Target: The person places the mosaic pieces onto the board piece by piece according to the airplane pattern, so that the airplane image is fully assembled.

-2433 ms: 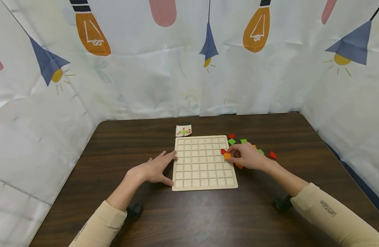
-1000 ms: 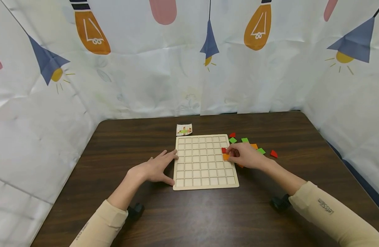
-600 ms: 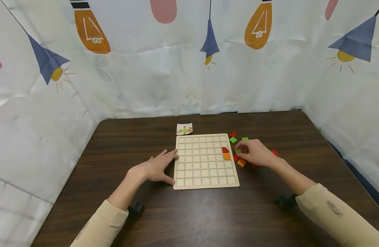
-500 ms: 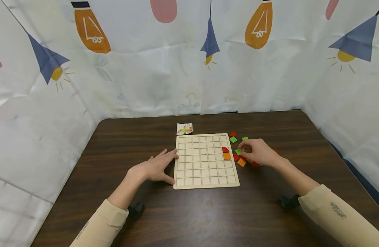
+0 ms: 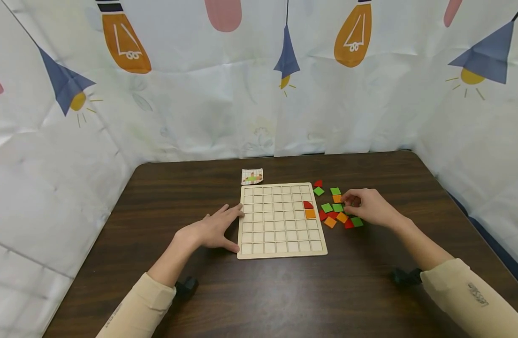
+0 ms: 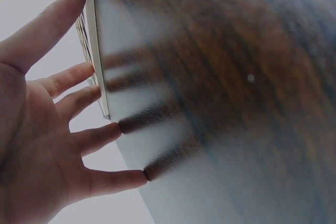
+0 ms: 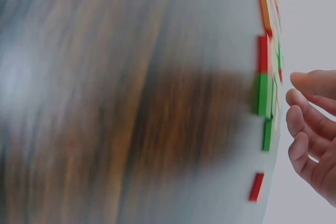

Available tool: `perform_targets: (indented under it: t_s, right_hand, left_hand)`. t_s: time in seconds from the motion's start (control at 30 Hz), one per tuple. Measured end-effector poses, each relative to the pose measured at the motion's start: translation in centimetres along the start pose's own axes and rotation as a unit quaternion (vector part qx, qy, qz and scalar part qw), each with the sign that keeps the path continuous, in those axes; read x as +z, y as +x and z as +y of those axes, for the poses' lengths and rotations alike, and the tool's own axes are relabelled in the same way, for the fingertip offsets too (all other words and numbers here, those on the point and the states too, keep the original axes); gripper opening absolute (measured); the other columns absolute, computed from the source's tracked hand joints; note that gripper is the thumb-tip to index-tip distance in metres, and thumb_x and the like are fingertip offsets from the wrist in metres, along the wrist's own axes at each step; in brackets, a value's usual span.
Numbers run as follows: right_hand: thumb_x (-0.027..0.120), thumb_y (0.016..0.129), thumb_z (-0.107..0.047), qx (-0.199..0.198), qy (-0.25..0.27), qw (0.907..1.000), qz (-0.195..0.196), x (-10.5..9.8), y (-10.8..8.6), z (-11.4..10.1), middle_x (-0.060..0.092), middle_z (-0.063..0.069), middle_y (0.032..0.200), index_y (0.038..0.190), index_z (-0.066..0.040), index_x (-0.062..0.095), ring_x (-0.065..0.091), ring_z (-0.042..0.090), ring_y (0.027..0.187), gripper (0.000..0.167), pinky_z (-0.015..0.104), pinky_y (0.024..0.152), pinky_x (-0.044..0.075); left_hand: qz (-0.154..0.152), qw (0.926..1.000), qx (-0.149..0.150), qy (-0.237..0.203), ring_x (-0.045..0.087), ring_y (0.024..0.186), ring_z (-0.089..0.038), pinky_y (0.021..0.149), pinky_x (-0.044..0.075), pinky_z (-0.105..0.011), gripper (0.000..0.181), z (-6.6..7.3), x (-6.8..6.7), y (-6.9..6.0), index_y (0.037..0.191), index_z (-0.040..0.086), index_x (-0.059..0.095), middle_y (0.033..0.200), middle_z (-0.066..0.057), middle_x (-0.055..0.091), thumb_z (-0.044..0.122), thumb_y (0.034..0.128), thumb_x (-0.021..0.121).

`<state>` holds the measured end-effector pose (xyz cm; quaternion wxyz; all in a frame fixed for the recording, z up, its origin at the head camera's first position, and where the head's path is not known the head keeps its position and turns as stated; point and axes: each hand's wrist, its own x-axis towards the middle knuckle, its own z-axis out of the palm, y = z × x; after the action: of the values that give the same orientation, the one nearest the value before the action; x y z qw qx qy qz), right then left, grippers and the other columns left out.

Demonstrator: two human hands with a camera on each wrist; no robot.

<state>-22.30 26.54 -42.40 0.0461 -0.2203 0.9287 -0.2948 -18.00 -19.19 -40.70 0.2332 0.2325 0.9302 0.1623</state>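
A pale wooden grid board (image 5: 280, 257) lies on the table, with a red rounded tile (image 5: 308, 205) and an orange square tile (image 5: 310, 214) in its right-hand column. My left hand (image 5: 214, 230) is spread at the board's left side; in the left wrist view its thumb touches the edge. Just above the loose tiles, my right hand (image 5: 370, 206) hovers with bent fingers; in the right wrist view nothing shows between thumb and fingers (image 7: 310, 119). Below it lie a green tile (image 5: 357, 221), an orange tile (image 5: 342, 217) and several others.
A small picture card (image 5: 252, 177) with a coloured grid pattern lies behind the board. More loose tiles, among them a green one (image 5: 319, 191) and a red one (image 5: 318, 183), sit by its far right corner. A printed white curtain (image 5: 250, 108) surrounds the dark table (image 5: 259, 295).
The orange tile, pinched by my right hand earlier, now lies in the board below the red one. My right hand has let go and moved right over the loose tiles. My left hand stays put.
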Motion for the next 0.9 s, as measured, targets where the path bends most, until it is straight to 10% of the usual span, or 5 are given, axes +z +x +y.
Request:
perform_targets:
  t_s: [0.9]
  right_hand:
    - [0.064, 0.090, 0.008, 0.055, -0.017, 0.9980, -0.027, -4.4, -3.5, 5.6, 0.067, 0.011, 0.107, 0.120, 0.000, 0.070, 0.055, 0.022, 0.085, 0.032, 0.034, 0.068, 0.047]
  left_hand:
    - [-0.001, 1.0000, -0.003, -0.005, 0.006, 0.156, -0.038, 0.111, 0.014, -0.078, 0.091, 0.1, -0.1, 0.0, 0.157, 0.014, 0.039, 0.172, -0.008, 0.010, 0.044, 0.0848, 0.085]
